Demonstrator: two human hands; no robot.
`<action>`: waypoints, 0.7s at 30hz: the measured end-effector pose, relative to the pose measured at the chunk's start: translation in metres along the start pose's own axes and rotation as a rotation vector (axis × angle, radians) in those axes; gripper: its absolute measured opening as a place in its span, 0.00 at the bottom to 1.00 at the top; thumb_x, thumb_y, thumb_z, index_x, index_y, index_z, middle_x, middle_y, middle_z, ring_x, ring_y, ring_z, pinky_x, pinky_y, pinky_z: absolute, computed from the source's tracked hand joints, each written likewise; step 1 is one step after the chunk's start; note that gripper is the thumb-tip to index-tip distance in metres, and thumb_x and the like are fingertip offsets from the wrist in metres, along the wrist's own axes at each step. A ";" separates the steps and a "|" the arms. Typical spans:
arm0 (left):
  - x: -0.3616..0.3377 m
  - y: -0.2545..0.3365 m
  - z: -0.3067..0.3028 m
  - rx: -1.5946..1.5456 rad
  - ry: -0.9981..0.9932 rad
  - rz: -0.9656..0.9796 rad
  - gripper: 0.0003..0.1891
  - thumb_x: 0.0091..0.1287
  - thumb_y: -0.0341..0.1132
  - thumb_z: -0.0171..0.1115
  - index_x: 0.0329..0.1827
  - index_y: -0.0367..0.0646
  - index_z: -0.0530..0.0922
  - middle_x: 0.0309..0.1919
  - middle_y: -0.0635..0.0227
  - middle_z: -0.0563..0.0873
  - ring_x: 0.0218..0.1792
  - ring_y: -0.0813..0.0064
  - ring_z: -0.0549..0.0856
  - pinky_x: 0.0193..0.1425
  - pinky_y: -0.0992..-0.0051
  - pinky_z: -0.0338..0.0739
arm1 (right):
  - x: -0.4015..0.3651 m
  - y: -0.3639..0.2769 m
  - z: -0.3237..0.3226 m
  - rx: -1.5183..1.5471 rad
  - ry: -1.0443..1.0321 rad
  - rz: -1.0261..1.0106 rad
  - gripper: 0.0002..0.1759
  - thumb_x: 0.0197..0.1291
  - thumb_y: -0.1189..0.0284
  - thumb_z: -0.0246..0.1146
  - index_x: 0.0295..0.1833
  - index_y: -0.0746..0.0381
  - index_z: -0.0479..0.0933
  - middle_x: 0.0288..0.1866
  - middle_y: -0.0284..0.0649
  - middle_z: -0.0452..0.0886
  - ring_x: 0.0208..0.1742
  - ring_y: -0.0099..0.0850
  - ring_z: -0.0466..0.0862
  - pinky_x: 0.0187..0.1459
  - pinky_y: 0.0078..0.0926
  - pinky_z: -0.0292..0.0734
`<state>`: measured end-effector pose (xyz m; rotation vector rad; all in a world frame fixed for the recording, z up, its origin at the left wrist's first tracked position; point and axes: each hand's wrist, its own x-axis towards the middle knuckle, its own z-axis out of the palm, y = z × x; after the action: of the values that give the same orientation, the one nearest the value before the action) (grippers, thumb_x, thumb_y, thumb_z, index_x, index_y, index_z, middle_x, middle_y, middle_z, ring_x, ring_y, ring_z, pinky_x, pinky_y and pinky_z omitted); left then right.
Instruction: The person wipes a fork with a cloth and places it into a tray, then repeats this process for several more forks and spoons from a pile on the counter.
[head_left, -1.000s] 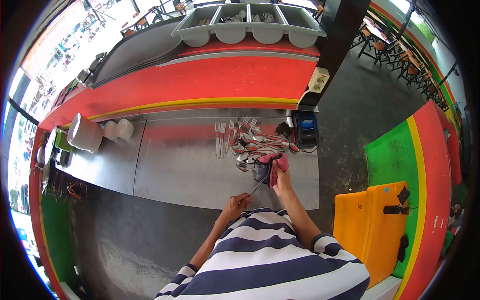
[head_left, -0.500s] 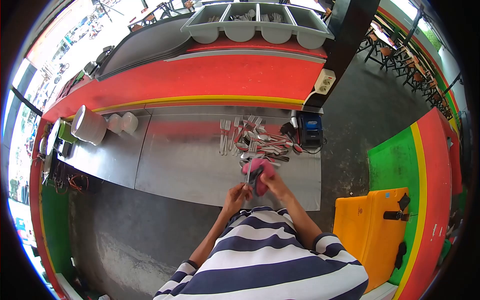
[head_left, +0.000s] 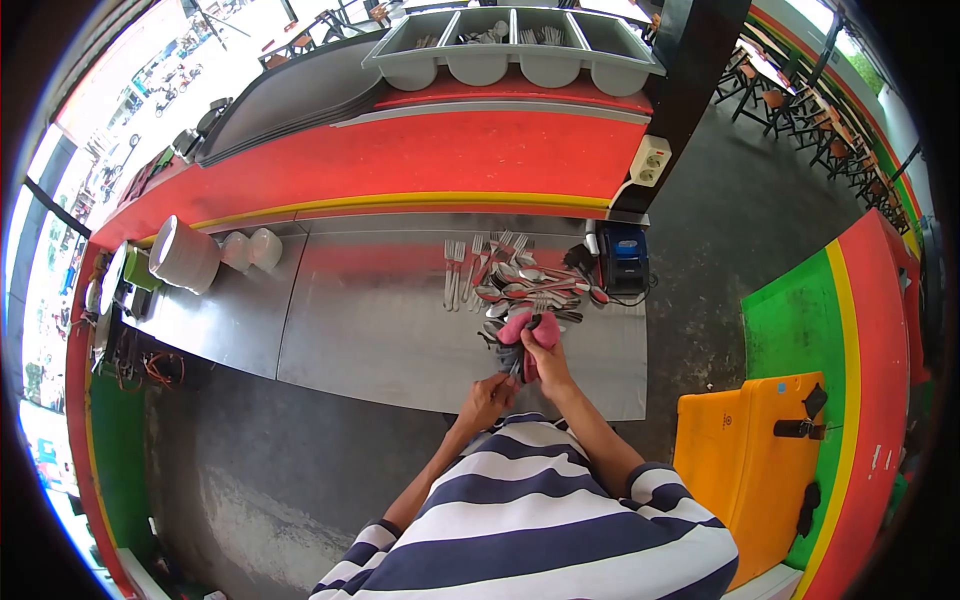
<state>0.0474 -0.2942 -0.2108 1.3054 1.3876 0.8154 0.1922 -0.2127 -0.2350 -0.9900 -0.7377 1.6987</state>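
Note:
My right hand [head_left: 548,362] grips a pink and grey cloth [head_left: 524,332] over the steel counter [head_left: 380,320]. My left hand [head_left: 490,397] holds the handle of a piece of cutlery [head_left: 513,367] whose upper end is wrapped in the cloth. Both hands are close together just in front of my striped shirt. Beyond them lies a heap of spoons and forks [head_left: 520,282] on the counter, with a few forks [head_left: 456,270] laid side by side at its left.
White plates [head_left: 185,255] and bowls [head_left: 252,249] stand at the counter's left end. A black device [head_left: 624,261] with cables sits at the right end. A grey cutlery tray [head_left: 515,47] rests on the red ledge. An orange bin [head_left: 750,450] is at my right.
My hands have come closer together and nearer my body. The cutlery piece, held out at an angle a second ago, is now drawn into the cloth.

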 end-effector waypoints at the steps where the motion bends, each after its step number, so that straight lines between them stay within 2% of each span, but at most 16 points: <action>1: -0.003 0.001 0.000 0.018 -0.010 -0.023 0.16 0.76 0.40 0.51 0.37 0.37 0.80 0.18 0.68 0.79 0.21 0.79 0.76 0.28 0.73 0.71 | 0.000 -0.002 -0.001 0.021 -0.003 -0.015 0.15 0.64 0.64 0.68 0.53 0.58 0.78 0.44 0.27 0.81 0.45 0.19 0.79 0.47 0.22 0.74; 3: -0.004 -0.003 0.001 0.015 -0.014 -0.005 0.16 0.76 0.40 0.51 0.37 0.37 0.80 0.18 0.68 0.79 0.21 0.78 0.76 0.28 0.73 0.71 | -0.002 -0.004 0.001 0.073 0.006 -0.021 0.16 0.65 0.66 0.68 0.55 0.57 0.75 0.48 0.27 0.80 0.48 0.19 0.79 0.49 0.23 0.74; 10: -0.008 0.000 -0.010 0.071 -0.062 0.029 0.16 0.76 0.40 0.50 0.37 0.36 0.79 0.19 0.66 0.79 0.21 0.75 0.78 0.29 0.72 0.73 | -0.006 -0.014 0.004 0.258 -0.007 0.016 0.14 0.67 0.68 0.65 0.56 0.55 0.75 0.49 0.26 0.80 0.51 0.19 0.80 0.53 0.24 0.74; 15: -0.008 -0.004 -0.024 0.186 -0.101 0.078 0.11 0.71 0.33 0.50 0.38 0.37 0.80 0.20 0.63 0.82 0.24 0.68 0.83 0.33 0.68 0.77 | -0.001 -0.024 -0.003 0.418 -0.027 0.045 0.14 0.68 0.66 0.63 0.57 0.55 0.75 0.51 0.27 0.81 0.53 0.22 0.81 0.55 0.26 0.74; 18: -0.007 -0.014 -0.028 0.204 -0.118 0.103 0.10 0.68 0.30 0.50 0.38 0.38 0.80 0.20 0.63 0.82 0.25 0.66 0.85 0.34 0.67 0.77 | 0.003 -0.018 -0.011 0.354 -0.021 0.042 0.15 0.68 0.65 0.63 0.57 0.55 0.75 0.52 0.27 0.81 0.53 0.22 0.81 0.55 0.26 0.75; 21: -0.006 -0.023 -0.031 0.193 -0.117 0.128 0.09 0.68 0.29 0.49 0.38 0.39 0.80 0.20 0.64 0.82 0.25 0.67 0.85 0.33 0.69 0.77 | 0.003 -0.022 -0.011 0.322 0.061 0.048 0.15 0.67 0.62 0.65 0.54 0.56 0.76 0.49 0.29 0.82 0.50 0.23 0.81 0.51 0.25 0.75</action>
<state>0.0107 -0.2994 -0.2229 1.5791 1.3248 0.6908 0.2115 -0.2031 -0.2230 -0.8340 -0.3866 1.7533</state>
